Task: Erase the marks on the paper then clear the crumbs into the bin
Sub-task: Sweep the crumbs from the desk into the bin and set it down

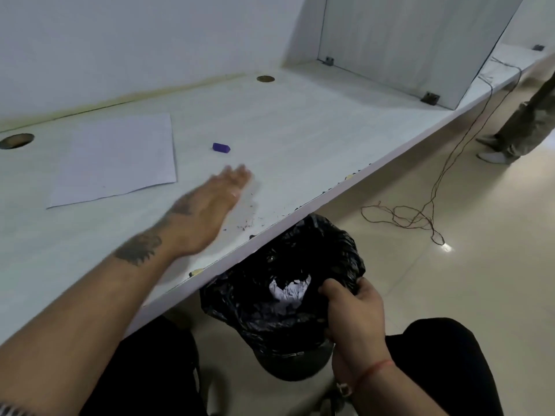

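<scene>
Many small dark crumbs [250,219] lie scattered on the desk [300,139], just beyond the little-finger edge of the left hand [210,205] and between that hand and the desk's near edge. Left hand flat, fingers extended and together, gripping nothing; blurred, so motion likely. Bin [288,298], lined with a black bag, sits under the desk edge directly below the crumbs. Right hand [354,307] is closed on the bag's rim, holding the mouth toward the edge. Crumpled white paper [289,291] shows inside the bin.

Farther from the left hand: purple eraser [221,147] just past the fingertips, paper sheet [114,160] off to the thumb side, no marks legible on it.

Risks, as judged:
- The bag mouth covers only part of the crumb spread; a wide sweep could send crumbs past the rim onto the floor.
- A fast stroke may fling the light bits over the bin.
- Crumbs may lodge along the chipped desk edge.
- A long reach could knock the eraser.
- If the right hand's hold slackens, the bag mouth sags shut.
</scene>
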